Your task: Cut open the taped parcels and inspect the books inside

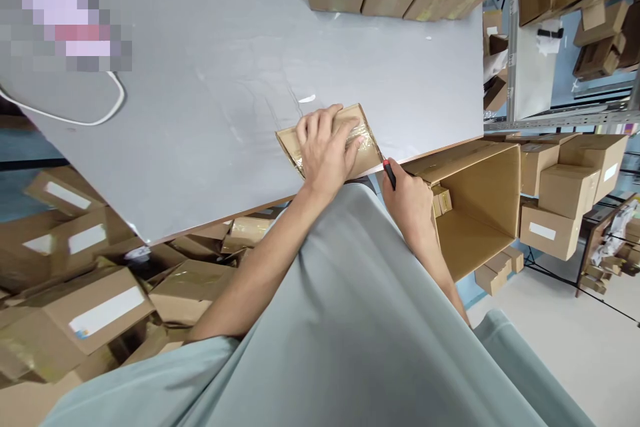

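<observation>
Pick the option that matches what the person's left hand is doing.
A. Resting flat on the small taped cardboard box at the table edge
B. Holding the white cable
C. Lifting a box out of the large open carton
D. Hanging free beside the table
A. The left hand lies palm-down on the small taped box near the grey table's edge, while the right hand holds a red-handled tool beside it.
</observation>
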The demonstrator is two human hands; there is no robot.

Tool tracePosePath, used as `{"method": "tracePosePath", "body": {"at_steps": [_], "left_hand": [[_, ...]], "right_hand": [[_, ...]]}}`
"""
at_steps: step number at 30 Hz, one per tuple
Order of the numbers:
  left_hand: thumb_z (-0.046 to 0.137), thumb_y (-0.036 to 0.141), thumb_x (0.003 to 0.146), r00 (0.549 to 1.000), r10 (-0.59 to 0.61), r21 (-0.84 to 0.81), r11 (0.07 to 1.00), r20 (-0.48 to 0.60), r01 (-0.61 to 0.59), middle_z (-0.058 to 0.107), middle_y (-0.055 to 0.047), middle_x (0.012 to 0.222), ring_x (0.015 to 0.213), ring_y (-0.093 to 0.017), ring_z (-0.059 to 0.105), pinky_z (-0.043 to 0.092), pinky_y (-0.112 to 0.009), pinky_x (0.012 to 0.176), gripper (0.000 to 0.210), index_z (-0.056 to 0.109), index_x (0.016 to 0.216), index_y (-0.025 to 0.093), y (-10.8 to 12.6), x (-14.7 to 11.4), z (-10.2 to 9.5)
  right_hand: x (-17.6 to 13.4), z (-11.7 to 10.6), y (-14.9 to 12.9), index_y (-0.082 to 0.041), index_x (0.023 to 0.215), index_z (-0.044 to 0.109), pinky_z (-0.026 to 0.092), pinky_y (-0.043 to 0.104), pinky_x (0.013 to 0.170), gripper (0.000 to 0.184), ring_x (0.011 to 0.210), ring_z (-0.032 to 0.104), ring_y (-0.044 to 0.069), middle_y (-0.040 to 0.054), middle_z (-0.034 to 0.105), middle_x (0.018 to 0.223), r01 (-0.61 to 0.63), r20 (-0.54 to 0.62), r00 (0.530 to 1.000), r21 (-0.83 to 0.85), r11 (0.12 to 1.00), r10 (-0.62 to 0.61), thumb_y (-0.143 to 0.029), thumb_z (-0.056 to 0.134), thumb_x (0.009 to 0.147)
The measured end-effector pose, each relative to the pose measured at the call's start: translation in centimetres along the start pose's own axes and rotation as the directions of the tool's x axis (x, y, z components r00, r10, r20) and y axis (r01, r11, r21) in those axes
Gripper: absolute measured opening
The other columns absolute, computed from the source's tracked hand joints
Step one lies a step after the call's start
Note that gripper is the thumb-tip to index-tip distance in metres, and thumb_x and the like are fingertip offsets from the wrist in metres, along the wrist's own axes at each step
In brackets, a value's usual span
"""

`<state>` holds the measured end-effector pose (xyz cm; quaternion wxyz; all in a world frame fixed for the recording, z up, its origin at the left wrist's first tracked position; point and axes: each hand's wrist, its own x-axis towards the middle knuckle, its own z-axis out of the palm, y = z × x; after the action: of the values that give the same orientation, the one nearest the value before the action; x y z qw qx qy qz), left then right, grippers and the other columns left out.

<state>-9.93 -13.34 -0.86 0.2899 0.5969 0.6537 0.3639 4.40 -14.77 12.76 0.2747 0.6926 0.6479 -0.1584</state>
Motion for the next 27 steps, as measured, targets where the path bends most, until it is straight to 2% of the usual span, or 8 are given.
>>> {"method": "tracePosePath", "body": {"at_steps": [9, 15, 18, 20, 22, 24, 27], "left_hand": [[0.046, 0.065, 0.110, 0.999, 0.037, 0.058, 0.998, -0.011, -0.036, 0.060, -0.014, 0.163, 0.151, -0.040, 0.050, 0.028, -0.066, 0.129, 0.051, 0.071, 0.138, 0.031, -0.2, 0.1, 0.2], [0.049, 0.061, 0.110, 1.000, 0.026, 0.072, 0.997, 0.018, -0.027, 0.060, -0.015, 0.162, 0.148, -0.040, 0.053, 0.030, -0.066, 0.128, 0.047, 0.074, 0.135, 0.030, 0.0, 0.1, -0.3], [0.050, 0.060, 0.110, 0.999, 0.035, 0.081, 0.996, 0.017, -0.036, 0.062, -0.014, 0.160, 0.146, -0.039, 0.055, 0.032, -0.064, 0.127, 0.046, 0.074, 0.136, 0.030, -0.1, -0.1, -0.9], [0.051, 0.061, 0.109, 0.999, 0.041, 0.097, 0.994, 0.012, -0.042, 0.063, -0.014, 0.159, 0.145, -0.038, 0.056, 0.033, -0.063, 0.126, 0.047, 0.074, 0.137, 0.030, -0.5, -0.5, -1.6], [0.051, 0.062, 0.109, 0.999, 0.039, 0.120, 0.992, 0.001, -0.039, 0.064, -0.015, 0.158, 0.144, -0.038, 0.056, 0.035, -0.062, 0.125, 0.049, 0.073, 0.138, 0.030, -1.1, -1.1, -2.7], [0.051, 0.064, 0.108, 0.999, 0.027, 0.143, 0.989, -0.017, -0.024, 0.064, -0.015, 0.158, 0.144, -0.038, 0.057, 0.036, -0.061, 0.124, 0.051, 0.072, 0.140, 0.030, -1.9, -1.9, -3.9], [0.051, 0.065, 0.106, 0.998, 0.001, 0.174, 0.985, -0.057, 0.009, 0.064, -0.016, 0.156, 0.145, -0.038, 0.057, 0.038, -0.061, 0.123, 0.056, 0.069, 0.145, 0.029, -3.8, -3.6, -5.7]], "right_hand": [[-0.4, -0.4, -0.5, -0.030, 0.166, 0.054, 0.054, 0.036, 0.087, 0.051, 0.093, 0.080, 0.030, 0.0115, 0.084, 0.102, 0.041, -0.041, 0.998, 0.017, 0.999, -0.040, -0.040, 0.037, 0.119], [1.4, 0.6, -0.8, -0.030, 0.164, 0.056, 0.054, 0.037, 0.088, 0.051, 0.098, 0.079, 0.031, 0.0130, 0.084, 0.109, 0.021, -0.076, 0.997, 0.059, 0.998, -0.016, -0.038, 0.041, 0.117], [1.6, 0.7, -0.2, -0.031, 0.161, 0.061, 0.054, 0.037, 0.089, 0.049, 0.099, 0.079, 0.031, 0.0122, 0.084, 0.109, 0.021, -0.083, 0.997, 0.116, 0.993, -0.011, -0.040, 0.044, 0.116], [1.2, 0.5, 0.8, -0.032, 0.156, 0.065, 0.054, 0.036, 0.089, 0.046, 0.098, 0.079, 0.030, 0.0089, 0.085, 0.104, 0.087, -0.070, 0.995, 0.208, 0.974, -0.074, -0.039, 0.048, 0.114], [0.7, 0.3, 2.1, -0.032, 0.151, 0.068, 0.055, 0.034, 0.087, 0.043, 0.091, 0.078, 0.027, 0.0043, 0.084, 0.094, 0.194, -0.052, 0.981, 0.359, 0.913, -0.188, -0.040, 0.051, 0.112], [0.8, 0.6, 3.4, -0.027, 0.143, 0.072, 0.055, 0.030, 0.080, 0.042, 0.077, 0.075, 0.022, 0.0013, 0.080, 0.086, 0.254, -0.050, 0.961, 0.542, 0.801, -0.271, -0.045, 0.051, 0.112], [3.1, 3.0, 4.0, -0.019, 0.127, 0.075, 0.054, 0.027, 0.068, 0.050, 0.061, 0.067, 0.017, 0.0009, 0.075, 0.079, 0.244, -0.107, 0.961, 0.762, 0.600, -0.255, -0.058, 0.049, 0.109]]}}
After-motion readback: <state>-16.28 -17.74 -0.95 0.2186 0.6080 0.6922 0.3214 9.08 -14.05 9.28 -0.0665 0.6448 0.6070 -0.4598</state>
